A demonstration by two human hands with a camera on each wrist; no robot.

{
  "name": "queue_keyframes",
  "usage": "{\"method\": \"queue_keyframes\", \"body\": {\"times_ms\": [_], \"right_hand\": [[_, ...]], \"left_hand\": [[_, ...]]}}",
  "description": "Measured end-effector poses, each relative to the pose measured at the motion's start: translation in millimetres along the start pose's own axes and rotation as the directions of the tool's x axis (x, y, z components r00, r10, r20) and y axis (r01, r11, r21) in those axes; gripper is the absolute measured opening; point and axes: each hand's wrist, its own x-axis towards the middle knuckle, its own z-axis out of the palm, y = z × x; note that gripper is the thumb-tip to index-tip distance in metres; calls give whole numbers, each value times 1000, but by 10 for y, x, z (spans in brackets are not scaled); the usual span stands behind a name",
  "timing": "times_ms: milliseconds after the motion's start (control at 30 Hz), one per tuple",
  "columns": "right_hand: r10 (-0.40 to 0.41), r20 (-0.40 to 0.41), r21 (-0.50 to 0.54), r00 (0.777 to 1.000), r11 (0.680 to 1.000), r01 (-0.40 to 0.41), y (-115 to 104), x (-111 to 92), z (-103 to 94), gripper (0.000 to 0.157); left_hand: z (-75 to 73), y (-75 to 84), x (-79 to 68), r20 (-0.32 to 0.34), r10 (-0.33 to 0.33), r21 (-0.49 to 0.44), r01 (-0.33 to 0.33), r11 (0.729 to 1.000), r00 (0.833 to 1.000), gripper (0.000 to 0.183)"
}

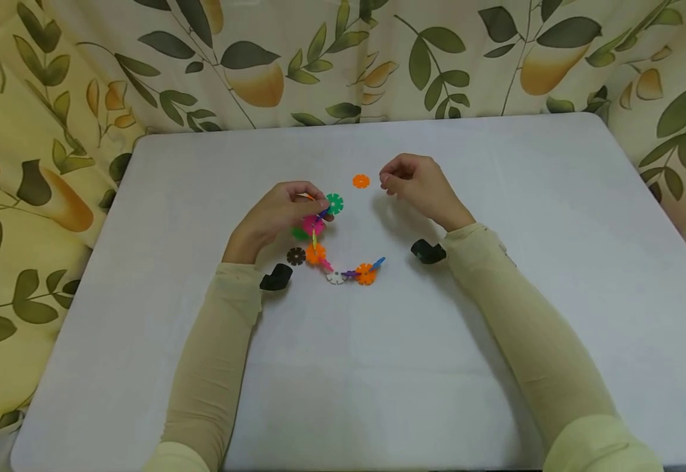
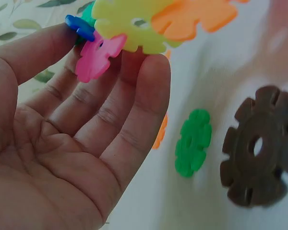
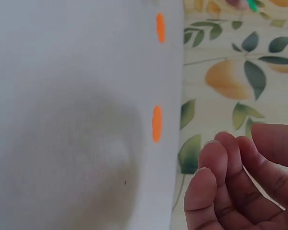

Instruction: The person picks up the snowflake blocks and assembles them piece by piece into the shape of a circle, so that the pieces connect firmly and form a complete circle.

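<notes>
My left hand (image 1: 284, 213) pinches a small blue interlocking disc (image 2: 80, 28) between thumb and fingers. It is one link in a chain of notched plastic flower discs. A green disc (image 1: 335, 204) stands at the held end, and a pink disc (image 1: 313, 225) and a yellow disc (image 2: 129, 21) follow below. From there the chain curves over the table through an orange disc (image 1: 316, 254) and a white disc (image 1: 335, 278) to a blue disc (image 1: 379, 263). My right hand (image 1: 419, 183) hovers with loosely bent fingers and nothing in them, right of a loose orange disc (image 1: 361, 181).
A brown disc (image 1: 296, 255) and a loose green disc (image 2: 193, 143) lie beside the chain under the left hand. Another orange disc (image 3: 161, 28) rests farther off. Black wrist mounts (image 1: 276, 277) jut inward from both sleeves. A patterned curtain (image 1: 413, 59) borders the white table (image 1: 437, 393).
</notes>
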Motion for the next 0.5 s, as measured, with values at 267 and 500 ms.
{"method": "queue_keyframes", "body": {"times_ms": [267,500], "right_hand": [[106,96,-194,990,977,-86,115,386,-21,26],[126,192,-319,973,946,-59,172,651,143,30]], "left_hand": [[-82,-42,-9,9,-22,43,22,999,1000,14],[-127,-50,-11,8,-42,54,42,998,999,17]]}}
